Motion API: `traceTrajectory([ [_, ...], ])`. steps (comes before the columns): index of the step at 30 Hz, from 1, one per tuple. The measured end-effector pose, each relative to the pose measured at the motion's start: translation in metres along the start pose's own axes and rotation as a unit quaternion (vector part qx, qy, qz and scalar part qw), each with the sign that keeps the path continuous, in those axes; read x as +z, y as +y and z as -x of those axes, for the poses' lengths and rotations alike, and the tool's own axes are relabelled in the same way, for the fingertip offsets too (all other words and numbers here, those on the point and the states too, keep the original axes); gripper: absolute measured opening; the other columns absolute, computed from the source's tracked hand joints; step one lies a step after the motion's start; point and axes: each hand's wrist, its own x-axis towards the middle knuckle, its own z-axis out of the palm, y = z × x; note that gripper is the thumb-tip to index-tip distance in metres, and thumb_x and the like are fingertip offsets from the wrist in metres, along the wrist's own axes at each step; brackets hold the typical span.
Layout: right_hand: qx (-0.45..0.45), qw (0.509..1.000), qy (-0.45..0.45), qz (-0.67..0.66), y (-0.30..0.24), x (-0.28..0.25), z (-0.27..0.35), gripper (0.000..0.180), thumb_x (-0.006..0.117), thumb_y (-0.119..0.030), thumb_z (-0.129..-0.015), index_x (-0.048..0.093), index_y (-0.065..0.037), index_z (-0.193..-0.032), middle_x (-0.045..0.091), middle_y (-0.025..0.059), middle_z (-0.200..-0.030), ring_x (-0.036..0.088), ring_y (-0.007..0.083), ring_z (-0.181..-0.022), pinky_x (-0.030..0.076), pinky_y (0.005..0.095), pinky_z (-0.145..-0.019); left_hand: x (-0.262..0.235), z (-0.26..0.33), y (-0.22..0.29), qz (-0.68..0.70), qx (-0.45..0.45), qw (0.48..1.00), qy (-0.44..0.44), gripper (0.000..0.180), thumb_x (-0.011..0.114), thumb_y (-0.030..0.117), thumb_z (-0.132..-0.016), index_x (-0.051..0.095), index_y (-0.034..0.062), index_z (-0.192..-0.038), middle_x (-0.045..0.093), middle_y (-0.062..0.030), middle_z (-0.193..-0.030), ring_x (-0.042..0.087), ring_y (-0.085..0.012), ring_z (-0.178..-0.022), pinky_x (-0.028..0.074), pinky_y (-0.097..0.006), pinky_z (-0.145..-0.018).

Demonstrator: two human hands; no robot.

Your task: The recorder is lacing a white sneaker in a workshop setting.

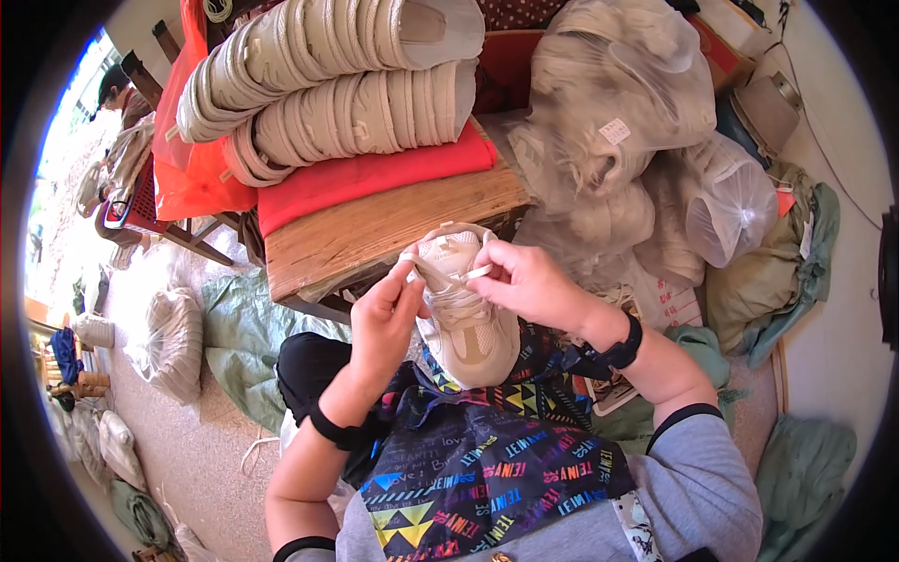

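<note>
While the wooden table (pixel 393 234) stands beyond your knees, the pale beige shoe (pixel 475 345) sits on your side of it, over your patterned apron (pixel 506 468), with its collar toward the table's near edge and its toe pointing back at you. You have its long axis running almost straight away from your body to the table; whether the collar touches the wood, you cannot tell from this angle. Your left hand (pixel 382 304), just off the shoe's left side before the table's front edge, pinches one side of the laces (pixel 434 278) between thumb and fingers. Your right hand (pixel 529 279), near the table's right corner, pinches the other side. The lace crossing lies between the two grips, and your right fingertips are the nearer, reaching in over the tongue. On the table, stacked shoes (pixel 356 122) rest on a red cloth (pixel 375 183); plastic-bagged shoes (pixel 609 98) lie right of it.
</note>
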Motion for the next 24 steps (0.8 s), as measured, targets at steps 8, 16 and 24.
traceTrajectory([
  [8, -0.043, 0.983, 0.169, -0.058, 0.009, -0.018, 0.001, 0.01, 0.061, -0.011, -0.095, 0.061, -0.002, -0.094, 0.066, 0.0023, -0.081, 0.059, 0.0058, -0.075, 0.05, 0.0244, -0.07, -0.019, -0.004, -0.006, 0.618, -0.19, 0.757, -0.094, 0.018, 0.055, 0.026, -0.1, 0.062, 0.0103, -0.106, 0.047, 0.0058, -0.07, 0.042, -0.0068, -0.064, 0.038, -0.026, -0.068],
  [16, 0.054, 0.813, 0.273, -0.512, 0.066, -0.067, 0.004, 0.017, 0.052, -0.011, -0.099, 0.058, -0.001, -0.111, 0.069, 0.0146, -0.098, 0.068, 0.0188, -0.081, 0.057, 0.0326, -0.077, -0.126, 0.019, -0.034, 0.664, -0.183, 0.711, 0.143, 0.016, 0.065, 0.026, -0.094, 0.07, 0.0161, -0.106, 0.053, -0.015, -0.122, 0.051, -0.0283, -0.111, 0.045, -0.043, -0.098],
  [24, 0.168, 0.671, 0.456, -0.559, 0.154, -0.217, 0.062, 0.015, 0.043, -0.004, -0.095, 0.057, -0.002, -0.102, 0.055, 0.0034, -0.074, 0.041, 0.0101, -0.051, 0.037, 0.0227, -0.046, -0.314, 0.068, -0.175, 0.708, -0.086, 0.661, 0.233, 0.025, 0.056, 0.014, -0.098, 0.057, -0.0027, -0.117, 0.064, -0.018, -0.109, 0.062, -0.0225, -0.091, 0.05, -0.034, -0.081],
])
